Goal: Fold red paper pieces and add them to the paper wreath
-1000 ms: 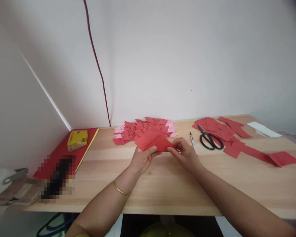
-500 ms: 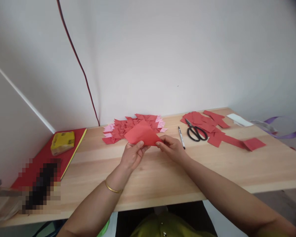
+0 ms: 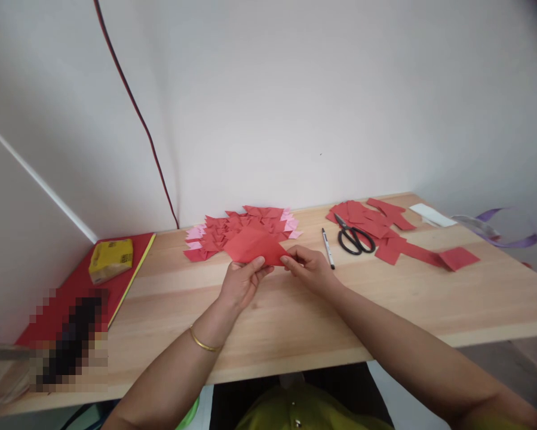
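A sheet of red paper [image 3: 254,243] is held up over the table between both hands, one corner pointing away from me. My left hand [image 3: 245,283] pinches its near edge, thumb on top and fingers beneath. My right hand [image 3: 308,267] grips the right corner between thumb and fingers. Just behind the sheet lie rows of folded red paper pieces [image 3: 214,230], with pink folded pieces [image 3: 290,224] at both ends. The sheet hides part of these rows.
To the right lie a pen [image 3: 328,248], black-handled scissors [image 3: 354,239] and a pile of red paper pieces [image 3: 387,230]. A white slip [image 3: 430,215] sits farther right. At left, a yellow packet [image 3: 111,261] rests on a red sheet [image 3: 73,269]. A wall stands behind the wooden table [image 3: 268,334].
The far corner of the red paper has dipped slightly lower. Both hands keep their pinch on it. The whole view has shifted a little.
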